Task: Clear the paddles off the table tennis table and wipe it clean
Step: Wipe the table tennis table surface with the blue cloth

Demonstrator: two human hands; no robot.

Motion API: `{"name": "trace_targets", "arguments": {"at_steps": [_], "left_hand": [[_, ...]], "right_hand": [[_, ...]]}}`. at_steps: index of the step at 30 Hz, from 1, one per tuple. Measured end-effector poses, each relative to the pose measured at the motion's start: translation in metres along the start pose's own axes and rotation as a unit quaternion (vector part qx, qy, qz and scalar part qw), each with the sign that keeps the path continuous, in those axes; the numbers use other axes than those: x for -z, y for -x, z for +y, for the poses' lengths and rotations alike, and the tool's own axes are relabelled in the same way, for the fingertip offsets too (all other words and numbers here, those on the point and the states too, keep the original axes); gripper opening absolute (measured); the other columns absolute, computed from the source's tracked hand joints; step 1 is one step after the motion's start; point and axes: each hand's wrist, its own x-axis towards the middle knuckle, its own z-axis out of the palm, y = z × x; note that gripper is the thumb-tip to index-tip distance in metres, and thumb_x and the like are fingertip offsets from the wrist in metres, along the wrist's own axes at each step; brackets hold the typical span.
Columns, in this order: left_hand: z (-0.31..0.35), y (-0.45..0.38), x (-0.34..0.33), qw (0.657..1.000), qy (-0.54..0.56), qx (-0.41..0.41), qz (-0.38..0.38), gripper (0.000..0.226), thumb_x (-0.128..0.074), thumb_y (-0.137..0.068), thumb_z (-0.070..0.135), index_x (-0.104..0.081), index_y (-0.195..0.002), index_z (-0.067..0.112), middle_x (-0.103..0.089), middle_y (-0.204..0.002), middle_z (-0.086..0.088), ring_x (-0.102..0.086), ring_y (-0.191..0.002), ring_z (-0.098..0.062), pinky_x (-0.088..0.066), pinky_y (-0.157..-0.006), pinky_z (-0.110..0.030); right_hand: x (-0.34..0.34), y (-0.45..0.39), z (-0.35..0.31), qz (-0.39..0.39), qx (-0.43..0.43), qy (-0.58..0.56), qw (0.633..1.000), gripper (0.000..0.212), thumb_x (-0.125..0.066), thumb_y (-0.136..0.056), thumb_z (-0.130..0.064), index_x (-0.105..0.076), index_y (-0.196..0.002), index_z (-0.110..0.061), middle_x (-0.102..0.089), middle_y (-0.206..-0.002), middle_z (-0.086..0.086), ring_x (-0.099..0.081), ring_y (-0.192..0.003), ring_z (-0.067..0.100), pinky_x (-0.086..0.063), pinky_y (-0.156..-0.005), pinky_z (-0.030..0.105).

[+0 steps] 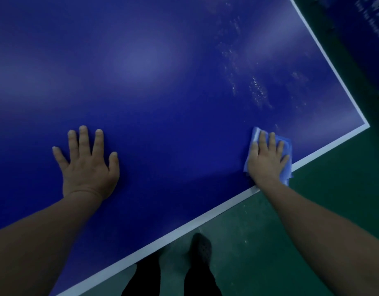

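Note:
The blue table tennis table [163, 103] fills most of the view, with a white border line along its near and right edges. My left hand [86, 165] lies flat on the surface with fingers spread and nothing in it. My right hand [267, 159] presses flat on a folded light blue cloth [285, 146] near the table's near edge, close to the right corner. Pale wet or dusty streaks [257, 90] show on the surface beyond the cloth. No paddles are in view.
Green floor [312, 221] runs below and to the right of the table. My dark trouser legs and a dark shoe [202, 248] stand just beside the near edge. The table's corner [367, 125] is at the right.

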Motion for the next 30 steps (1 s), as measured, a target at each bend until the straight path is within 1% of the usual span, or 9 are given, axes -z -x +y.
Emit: {"name": "trace_targets", "arguments": {"at_steps": [3,8,11,14,17,20,23,27,30], "left_hand": [[-0.002,0.0,-0.001,1.0,-0.002,0.001,0.007,0.077,-0.012,-0.092,0.06,-0.007,-0.159,0.022,0.003,-0.167,-0.008,0.012,-0.153,-0.026,0.008,-0.119,-0.059],[-0.001,0.003,-0.002,1.0,-0.014,0.012,0.015,0.08,-0.008,-0.092,0.061,-0.007,-0.16,0.019,0.002,-0.167,-0.007,0.008,-0.154,-0.026,0.003,-0.12,-0.058],[0.011,0.018,-0.003,0.999,0.015,0.037,0.027,0.082,-0.012,-0.092,0.061,-0.01,-0.159,0.013,0.0,-0.167,-0.01,0.006,-0.154,-0.026,0.001,-0.121,-0.056],[0.048,0.048,-0.017,0.997,0.042,0.044,0.041,0.082,-0.017,-0.093,0.06,-0.014,-0.159,0.011,0.0,-0.167,-0.009,0.007,-0.154,-0.023,0.003,-0.121,-0.053],[0.1,0.073,-0.036,0.997,0.047,0.027,0.048,0.08,-0.021,-0.095,0.057,-0.021,-0.157,0.008,-0.005,-0.167,-0.01,0.003,-0.154,-0.024,0.003,-0.122,-0.051],[0.153,0.074,-0.046,0.996,0.046,0.031,0.07,0.077,-0.024,-0.096,0.055,-0.026,-0.155,0.005,-0.011,-0.166,-0.012,-0.002,-0.154,-0.025,0.003,-0.121,-0.049],[0.195,0.066,-0.047,0.996,0.054,0.031,0.068,0.077,-0.021,-0.097,0.055,-0.022,-0.157,0.006,-0.008,-0.166,-0.011,0.002,-0.154,-0.025,0.005,-0.122,-0.049],[0.217,0.066,-0.056,0.998,0.024,0.032,0.047,0.077,-0.013,-0.098,0.058,-0.018,-0.158,0.009,-0.003,-0.167,-0.008,0.006,-0.154,-0.022,0.005,-0.122,-0.053],[0.219,0.064,-0.059,0.998,0.025,0.037,0.04,0.076,-0.013,-0.099,0.057,-0.017,-0.158,0.01,-0.005,-0.167,-0.007,0.006,-0.154,-0.022,0.006,-0.122,-0.054]], "right_hand": [[-0.014,0.028,-0.039,-0.001,0.017,-0.007,1.0,0.057,-0.013,-0.104,-0.051,-0.005,-0.158,-0.038,0.003,-0.167,-0.006,0.007,-0.153,0.027,0.005,-0.12,0.06],[-0.028,0.068,-0.038,-0.055,0.447,0.094,0.888,0.054,-0.016,-0.102,-0.057,-0.013,-0.155,-0.044,-0.002,-0.165,-0.013,0.01,-0.153,0.021,0.006,-0.121,0.056],[-0.005,0.0,-0.019,-0.045,0.317,0.093,0.943,0.055,-0.012,-0.102,-0.058,0.0,-0.153,-0.046,0.007,-0.165,-0.014,0.014,-0.152,0.019,0.005,-0.121,0.056],[-0.004,-0.028,-0.036,-0.015,0.159,0.031,0.987,0.056,-0.019,-0.103,-0.05,-0.011,-0.157,-0.038,-0.001,-0.167,-0.006,0.007,-0.153,0.027,0.002,-0.119,0.06],[-0.026,0.011,-0.085,0.01,0.376,0.043,0.926,0.058,-0.025,-0.098,-0.047,-0.031,-0.154,-0.032,-0.02,-0.165,0.001,-0.009,-0.152,0.035,-0.005,-0.117,0.066],[-0.031,0.01,-0.117,-0.047,0.528,0.058,0.846,0.058,-0.02,-0.1,-0.051,-0.023,-0.156,-0.037,-0.013,-0.166,-0.004,0.0,-0.153,0.029,0.005,-0.118,0.061],[-0.014,-0.074,-0.113,-0.009,0.454,0.056,0.889,0.059,-0.016,-0.098,-0.049,-0.02,-0.156,-0.036,-0.011,-0.166,-0.003,-0.004,-0.153,0.031,0.0,-0.117,0.064],[0.038,-0.199,-0.021,-0.004,0.167,0.005,0.986,0.055,-0.018,-0.104,-0.048,-0.012,-0.158,-0.037,-0.004,-0.167,-0.004,0.001,-0.153,0.031,0.0,-0.118,0.064],[0.059,-0.216,0.034,-0.015,0.032,-0.032,0.999,0.058,-0.012,-0.103,-0.052,-0.008,-0.158,-0.036,0.001,-0.167,-0.003,0.005,-0.153,0.031,0.003,-0.117,0.064]]}}
